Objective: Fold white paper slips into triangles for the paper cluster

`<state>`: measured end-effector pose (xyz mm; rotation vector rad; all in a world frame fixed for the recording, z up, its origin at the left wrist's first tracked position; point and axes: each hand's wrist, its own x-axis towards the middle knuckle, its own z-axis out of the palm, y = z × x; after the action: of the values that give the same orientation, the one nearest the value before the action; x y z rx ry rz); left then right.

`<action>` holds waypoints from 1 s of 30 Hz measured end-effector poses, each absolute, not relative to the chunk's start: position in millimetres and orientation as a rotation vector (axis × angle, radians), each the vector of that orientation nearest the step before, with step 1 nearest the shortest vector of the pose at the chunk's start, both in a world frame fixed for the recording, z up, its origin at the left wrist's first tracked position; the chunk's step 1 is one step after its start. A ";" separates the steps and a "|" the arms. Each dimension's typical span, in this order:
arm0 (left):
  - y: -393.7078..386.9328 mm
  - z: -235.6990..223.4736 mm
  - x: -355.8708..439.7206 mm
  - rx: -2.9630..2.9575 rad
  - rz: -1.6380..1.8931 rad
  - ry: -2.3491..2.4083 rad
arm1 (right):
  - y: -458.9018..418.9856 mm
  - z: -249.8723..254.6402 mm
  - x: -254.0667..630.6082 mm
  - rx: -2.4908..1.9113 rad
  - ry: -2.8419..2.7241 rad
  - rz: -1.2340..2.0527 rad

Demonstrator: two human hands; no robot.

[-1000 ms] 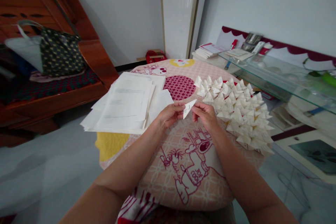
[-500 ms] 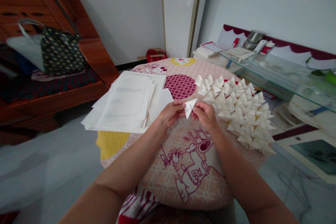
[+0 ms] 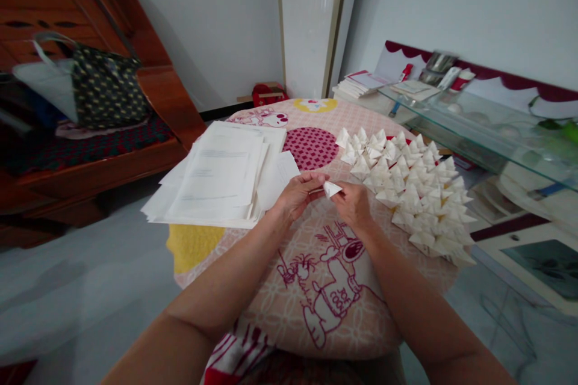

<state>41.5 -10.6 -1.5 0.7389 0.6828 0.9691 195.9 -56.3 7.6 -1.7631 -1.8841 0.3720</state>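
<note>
Pinching 1 folded paper (image 3: 332, 189) in nearly closed fingers (image 3: 311, 182) of left hand (image 3: 298, 194) and right hand (image 3: 356, 203), seemingly at tips, over table (image 3: 365, 334), inside near edge.

Head-worn, aimed forward and down.
Looks across the tablecloth (image 3: 368, 328) from close above its near side, taking in left hand (image 3: 298, 195) and right hand (image 3: 354, 203) near mid-view, and wall (image 3: 226, 24) beyond.

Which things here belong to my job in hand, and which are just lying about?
Likely the job:
small folded white paper piece, between left hand and right hand
rows of pointed, folded white-paper pieces
stack of flat white paper sheets

Lying about:
dark patterned fabric bag
round silver metal containers
</note>
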 end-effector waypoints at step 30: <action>-12.2 0.1 42.6 0.844 0.904 0.809 | -50.6 -9.9 198.2 -1.304 -1.413 0.777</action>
<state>42.6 -12.2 0.1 0.8442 0.8089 0.9036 198.2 -50.6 -9.9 -1.3043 -1.4131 0.7768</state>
